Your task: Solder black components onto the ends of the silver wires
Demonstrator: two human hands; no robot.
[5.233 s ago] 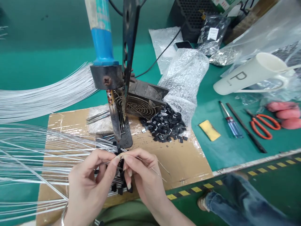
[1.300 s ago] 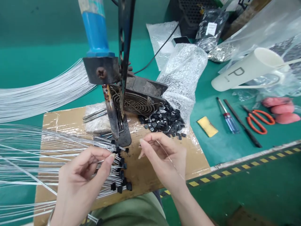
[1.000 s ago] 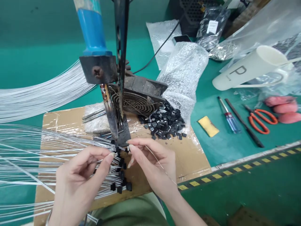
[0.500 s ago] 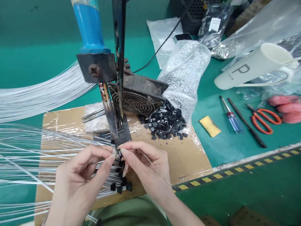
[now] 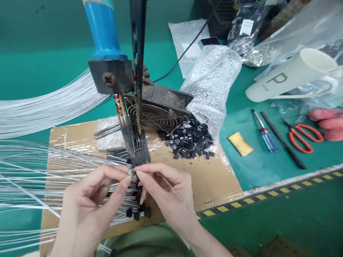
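My left hand (image 5: 98,200) is closed in a pinch just below the soldering iron's tip. What lies between its thumb and forefinger is small, greyish and mostly hidden. Opposite it, my right hand (image 5: 166,194) pinches a small black connector, largely covered by the fingertips. A thin solder wire (image 5: 175,192) runs through the right hand and trails across its back. The fingertips of both hands nearly touch. Above them the blue-handled soldering iron (image 5: 124,125) points down, clamped to a black stand. Under the hands lie white wires (image 5: 88,160), several with black connectors (image 5: 136,216) on their ends.
Behind the iron stands a dirty fan (image 5: 158,114), beside a pile of loose black connectors (image 5: 190,137). Another bundle of white wires (image 5: 53,114) lies at left. A yellow sponge (image 5: 240,144), a screwdriver (image 5: 268,137), orange-handled pliers (image 5: 304,137) and a white mug (image 5: 284,78) are at right.
My right fingertips have shifted very slightly, hiding more of the black connector. The view has moved a little; both hands stay pinched at the same spot.
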